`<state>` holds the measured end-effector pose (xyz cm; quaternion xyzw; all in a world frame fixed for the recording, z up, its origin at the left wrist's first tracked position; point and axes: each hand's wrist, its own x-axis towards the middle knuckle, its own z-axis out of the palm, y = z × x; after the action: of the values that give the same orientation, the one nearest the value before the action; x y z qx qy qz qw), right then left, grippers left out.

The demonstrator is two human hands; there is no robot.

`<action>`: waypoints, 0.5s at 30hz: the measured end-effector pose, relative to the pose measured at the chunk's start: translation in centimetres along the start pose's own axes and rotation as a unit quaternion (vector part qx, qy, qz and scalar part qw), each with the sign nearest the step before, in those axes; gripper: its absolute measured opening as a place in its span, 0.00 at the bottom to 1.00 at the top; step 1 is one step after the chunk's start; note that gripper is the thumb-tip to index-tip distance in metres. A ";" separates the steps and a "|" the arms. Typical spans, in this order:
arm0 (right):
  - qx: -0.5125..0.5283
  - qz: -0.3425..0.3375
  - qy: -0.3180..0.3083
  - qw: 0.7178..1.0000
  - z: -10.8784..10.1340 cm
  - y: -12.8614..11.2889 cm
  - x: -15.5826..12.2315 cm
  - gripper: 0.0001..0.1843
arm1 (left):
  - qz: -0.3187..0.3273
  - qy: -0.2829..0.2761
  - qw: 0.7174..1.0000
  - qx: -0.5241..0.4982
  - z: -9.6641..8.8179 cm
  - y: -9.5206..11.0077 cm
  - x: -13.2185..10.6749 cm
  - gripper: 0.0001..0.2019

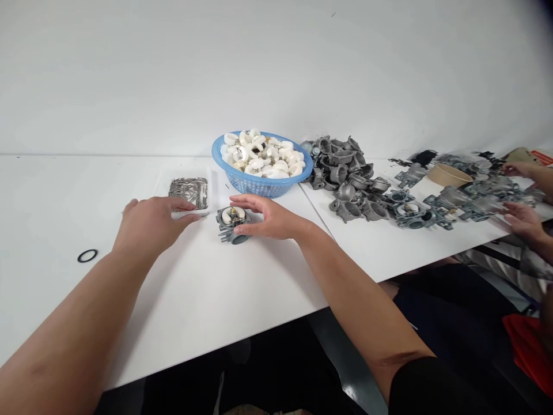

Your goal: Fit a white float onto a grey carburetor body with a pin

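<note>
Right hand [265, 218], grip curved around a carburetor body [231, 226] on the counter [194, 300]; just left of that carburetor body, left hand [151, 223], grip spread, beside a tray of metal pins [189, 193] (blue basket [259, 184] of white parts beyond)

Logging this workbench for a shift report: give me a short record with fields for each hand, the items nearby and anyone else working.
left hand: the left hand, open, fingertips at a white tray of metal pins
right hand: the right hand, fingers against a carburetor body with a white float
nearby: a blue plastic basket of white floats; a pile of carburetor bodies
co-worker: a co-worker's hands among carburetor parts
</note>
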<state>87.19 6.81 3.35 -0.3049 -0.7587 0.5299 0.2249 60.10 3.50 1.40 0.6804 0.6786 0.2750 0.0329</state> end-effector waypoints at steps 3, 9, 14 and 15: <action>-0.002 -0.004 0.001 1.000 0.0 0.1 0.0 0.39 | 0.007 0.013 1.000 0.010 -0.1 0.0 -0.2 0.18; -0.018 -0.005 0.014 1.000 0.2 -0.1 -0.1 0.40 | -0.089 -0.036 0.995 -0.017 -0.5 0.7 -0.1 0.17; -0.061 0.002 -0.002 0.998 -0.2 -0.4 -0.3 0.47 | -0.160 -0.055 0.986 -0.010 -1.2 1.9 -0.2 0.14; -0.071 0.002 -0.004 0.997 -0.3 -0.4 -0.3 0.49 | -0.144 -0.029 0.989 -0.019 -1.3 2.3 -0.4 0.13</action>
<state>87.53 6.68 3.82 -0.3199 -0.7943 0.4768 0.1986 61.64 2.58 3.30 0.5821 0.7631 0.2605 0.1048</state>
